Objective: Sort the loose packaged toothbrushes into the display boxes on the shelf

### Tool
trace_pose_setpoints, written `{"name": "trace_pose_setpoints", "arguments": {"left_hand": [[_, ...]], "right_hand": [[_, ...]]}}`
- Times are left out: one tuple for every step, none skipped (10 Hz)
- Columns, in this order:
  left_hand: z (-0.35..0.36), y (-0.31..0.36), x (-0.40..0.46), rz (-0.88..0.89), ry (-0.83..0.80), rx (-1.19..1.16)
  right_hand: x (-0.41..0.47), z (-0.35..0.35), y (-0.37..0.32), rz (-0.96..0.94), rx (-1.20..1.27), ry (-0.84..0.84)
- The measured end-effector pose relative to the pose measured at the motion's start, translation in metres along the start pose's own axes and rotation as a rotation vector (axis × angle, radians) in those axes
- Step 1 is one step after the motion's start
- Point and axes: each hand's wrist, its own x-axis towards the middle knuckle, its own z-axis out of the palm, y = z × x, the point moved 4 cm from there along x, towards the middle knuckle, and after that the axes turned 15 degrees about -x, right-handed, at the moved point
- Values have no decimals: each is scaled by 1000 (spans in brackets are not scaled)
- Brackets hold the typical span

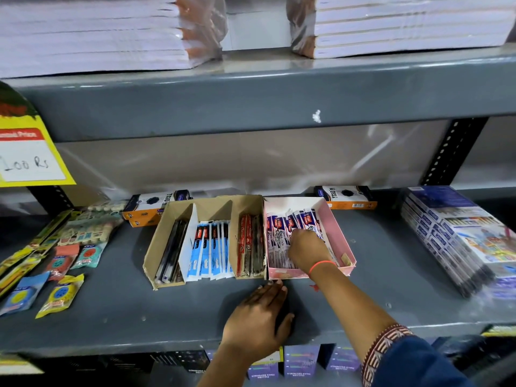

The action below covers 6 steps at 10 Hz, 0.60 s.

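Two display boxes sit mid-frame on the grey shelf: a brown cardboard box with dividers and a pink box touching its right side. Loose sachets lie at lower left, stacked packs at right. My right hand reaches into the pink box, fingers curled down onto the packaged toothbrushes; whether it grips one I cannot tell. My left hand lies flat and open on the shelf just before the boxes.

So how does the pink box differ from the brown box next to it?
The pink box is one open tray of white packets, with the right hand inside it. The brown box has dividers separating dark, blue and red packs, and no hand in it. Both sit side by side on the shelf.
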Motion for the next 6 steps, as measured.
{"name": "trace_pose_setpoints", "arguments": {"left_hand": [[4,-1,1,2,-2,-24],[11,-9,-1,-7,-19,-17],[11,-9,-1,3,-29,-29],[13,-10,0,5,-38,-48],[8,-7,0,29,8,-42],[7,-3,0,100,34,-1]], "right_hand": [[-7,-7,1,24,-221,145],[-8,-3,5,33,-307,64],[-9,3,8,9,-220,-65],[-11,0,10,37,-177,15],[-17,-7,10,88,-143,-16],[-18,-8,9,104,-57,12]]}}
